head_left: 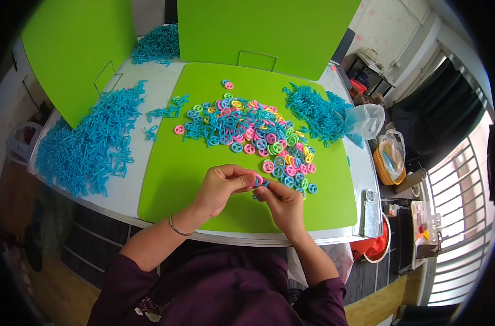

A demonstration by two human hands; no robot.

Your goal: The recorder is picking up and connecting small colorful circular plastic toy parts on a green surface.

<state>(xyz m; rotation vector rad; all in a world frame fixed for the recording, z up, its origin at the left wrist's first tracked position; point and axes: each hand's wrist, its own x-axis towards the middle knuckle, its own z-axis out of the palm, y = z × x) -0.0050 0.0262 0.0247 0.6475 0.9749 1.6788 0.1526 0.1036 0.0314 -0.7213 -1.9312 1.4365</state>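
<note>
Over the front part of the green mat, my two hands meet fingertip to fingertip. Between the thumb and fingers of my left hand is a small pink plastic wheel. My right hand pinches a small blue plastic piece against the wheel; the fingers hide most of it, and I cannot tell whether the two are joined. Just beyond my hands spreads a heap of small spoked wheels in pink, blue, green and yellow, mixed with blue branching plastic pieces.
Large piles of blue pieces lie at the left, far left and right. Green boards stand upright at the back and left. A phone lies at the table's right edge, near a clear plastic bag and an orange basket.
</note>
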